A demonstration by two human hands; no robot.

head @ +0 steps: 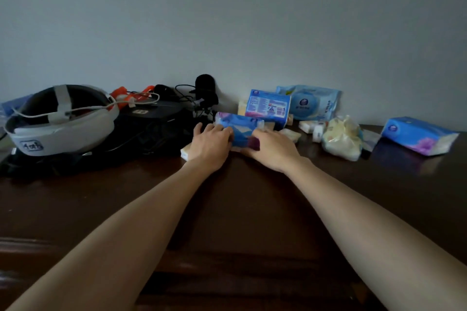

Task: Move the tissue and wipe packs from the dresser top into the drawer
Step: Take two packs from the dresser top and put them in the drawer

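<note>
On the dark dresser top [240, 197], mid-depth: a blue and purple tissue pack [240, 129] lies flat between both hands. Left hand [211, 145] cups its left end, fingers curled over the top edge. Right hand [271, 145] presses against its right end, fingers wrapped on the near side. Grip of each hand is closed on that pack, which is touching the surface or barely off it; cannot tell which. Behind it, against the wall: an upright blue tissue pack [269, 107] and a pale blue wipe pack [309, 102]. Further right, well apart, another blue tissue pack [418, 135] lies on its side. A crumpled yellowish bag [342, 137] sits between. Left: a grey headset [60, 118].
</note>
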